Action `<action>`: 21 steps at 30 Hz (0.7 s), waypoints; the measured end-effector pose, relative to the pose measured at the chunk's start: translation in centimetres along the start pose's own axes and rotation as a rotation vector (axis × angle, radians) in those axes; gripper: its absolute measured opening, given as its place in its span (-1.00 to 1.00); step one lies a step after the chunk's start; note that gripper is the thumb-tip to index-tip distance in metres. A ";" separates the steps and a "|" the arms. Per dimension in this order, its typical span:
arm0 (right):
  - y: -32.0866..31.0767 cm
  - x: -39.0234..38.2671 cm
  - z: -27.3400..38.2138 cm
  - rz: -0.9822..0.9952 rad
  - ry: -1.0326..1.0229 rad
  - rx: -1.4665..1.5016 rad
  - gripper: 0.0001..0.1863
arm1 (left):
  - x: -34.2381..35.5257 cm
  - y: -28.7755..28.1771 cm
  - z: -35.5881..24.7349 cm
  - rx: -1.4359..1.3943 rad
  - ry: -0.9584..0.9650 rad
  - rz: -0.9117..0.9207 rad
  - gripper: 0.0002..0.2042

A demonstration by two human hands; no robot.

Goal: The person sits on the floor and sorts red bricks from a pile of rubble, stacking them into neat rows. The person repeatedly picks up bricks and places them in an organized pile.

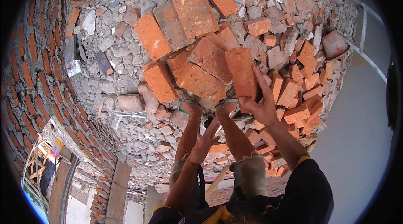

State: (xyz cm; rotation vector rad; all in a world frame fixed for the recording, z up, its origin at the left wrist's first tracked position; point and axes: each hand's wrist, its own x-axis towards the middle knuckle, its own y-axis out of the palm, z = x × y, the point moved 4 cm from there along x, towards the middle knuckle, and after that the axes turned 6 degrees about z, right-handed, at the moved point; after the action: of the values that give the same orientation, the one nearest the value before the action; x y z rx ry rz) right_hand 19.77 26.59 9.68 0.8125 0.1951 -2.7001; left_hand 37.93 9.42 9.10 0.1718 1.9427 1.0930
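Underfoot: rubble ground (130,48), brick wall (32,48) along its left edge; right fingers (262,84) clasping orange brick (241,72); left fingers (213,127) extended, empty.

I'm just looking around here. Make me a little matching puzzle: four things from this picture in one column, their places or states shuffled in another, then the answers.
Things
1. Bare right hand
2. Bare left hand
3. Round, shallow, brown-rimmed basin
4. Green sandal straps

Places or states
A. On the person's feet
B. Gripping a rectangular orange-red clay brick
C. At the upper left of the picture
D. Open, holding nothing

Right pairs: 1-B, 2-D, 3-C, 4-A
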 end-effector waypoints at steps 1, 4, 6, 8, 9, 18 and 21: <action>-1.7 3.7 -0.2 -0.054 -0.124 -0.223 -0.08 | -0.1 0.1 0.4 -0.011 -0.011 0.059 0.04; -5.0 16.3 -2.1 -0.195 -0.132 -0.635 -0.06 | -0.3 0.0 1.5 -0.022 -0.068 0.125 -0.05; -5.5 23.7 -2.7 -0.231 -0.132 -0.877 -0.08 | -0.6 -0.3 1.6 0.036 -0.080 0.121 -0.09; -4.5 28.5 -3.5 -0.254 -0.141 -1.025 -0.16 | -0.8 -0.7 1.5 0.063 -0.091 0.071 -0.09; -4.0 30.3 -4.0 -0.245 -0.133 -1.088 -0.21 | -0.9 -0.8 1.5 0.079 -0.085 0.058 -0.09; -7.7 14.1 -13.6 -0.629 0.084 -0.908 -0.39 | 0.2 -0.8 1.8 0.051 -0.130 -0.092 -0.12; -8.1 2.8 -19.4 -0.715 0.699 -0.736 0.08 | 0.4 -0.4 1.9 0.058 -0.149 -0.107 -0.15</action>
State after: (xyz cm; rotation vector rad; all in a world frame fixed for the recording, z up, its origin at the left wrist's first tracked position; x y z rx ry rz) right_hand 24.86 37.70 -7.67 1.5686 1.7869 -2.3851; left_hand 39.20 10.57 8.10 0.1735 1.8293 0.9286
